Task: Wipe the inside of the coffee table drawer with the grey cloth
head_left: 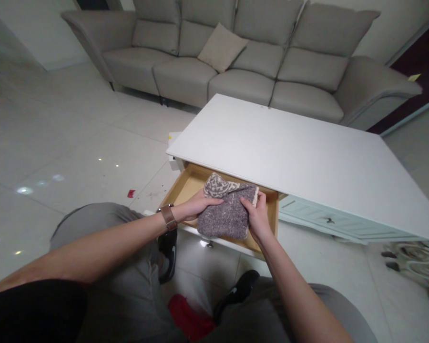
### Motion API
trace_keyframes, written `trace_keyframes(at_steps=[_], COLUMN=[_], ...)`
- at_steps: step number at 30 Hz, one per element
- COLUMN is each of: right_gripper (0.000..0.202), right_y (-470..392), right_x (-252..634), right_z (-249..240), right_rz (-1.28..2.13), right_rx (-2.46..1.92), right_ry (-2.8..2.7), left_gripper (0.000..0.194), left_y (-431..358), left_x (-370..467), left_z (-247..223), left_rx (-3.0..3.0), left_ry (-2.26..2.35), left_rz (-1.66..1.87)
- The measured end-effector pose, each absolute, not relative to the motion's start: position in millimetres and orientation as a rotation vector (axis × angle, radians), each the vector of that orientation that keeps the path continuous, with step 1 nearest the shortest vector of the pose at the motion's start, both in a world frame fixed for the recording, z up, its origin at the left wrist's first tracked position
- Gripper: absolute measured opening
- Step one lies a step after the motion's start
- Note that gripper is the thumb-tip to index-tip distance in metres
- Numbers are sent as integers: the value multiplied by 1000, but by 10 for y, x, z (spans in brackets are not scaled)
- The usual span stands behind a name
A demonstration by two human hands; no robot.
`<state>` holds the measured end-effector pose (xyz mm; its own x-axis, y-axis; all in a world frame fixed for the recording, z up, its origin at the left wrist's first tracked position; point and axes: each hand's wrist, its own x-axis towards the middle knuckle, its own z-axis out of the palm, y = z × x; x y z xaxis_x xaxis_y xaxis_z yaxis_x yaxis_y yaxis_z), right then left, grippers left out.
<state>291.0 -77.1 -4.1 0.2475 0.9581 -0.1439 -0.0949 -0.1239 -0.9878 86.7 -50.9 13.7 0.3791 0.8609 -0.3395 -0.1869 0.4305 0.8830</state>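
Note:
A folded grey-brown towel (pixel 223 221) with a pale patterned flap and a whitish edge is held between both hands over the pulled-out drawer (pixel 191 181). My left hand (pixel 198 205) grips its left side, thumb on top and fingers hidden beneath. At the towel's right edge, my right hand (pixel 258 214) pinches it, with the thumb on the upper face. The wooden inside of the drawer shows around the towel; part of its floor is hidden by the towel and hands.
The drawer belongs to a white coffee table (pixel 289 143), which has another, closed drawer (pixel 329 220) to the right. Behind stands a grey sofa (pixel 186 76) with a beige cushion (pixel 221 47). A red cloth-like item (pixel 189 317) lies between my shoes, and a small red scrap (pixel 130 193) lies on the floor.

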Motion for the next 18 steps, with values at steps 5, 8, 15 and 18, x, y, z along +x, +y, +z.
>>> trace_keyframes(at_steps=[5,8,15,18], right_gripper=[37,38,30,22], right_y=[-712,-677,-723,-834], right_x=[2962,3009,2975,2895], right_z=[-94,-128,-150,-119], right_rz=[1081,1075,1038,1042], right_rx=[-1340,-1352,-1547,-1534], right_ry=[-945,-929,-1205,-1655], left_gripper=[59,55,34,50], left_y=[-406,-308,-55,-6], left_x=[823,736,215,-59], left_z=[105,149,411,307], left_rx=[1104,1274,1923,2183], left_ry=[1098,1200,1710,1868], left_rz=[939,990,828,511])
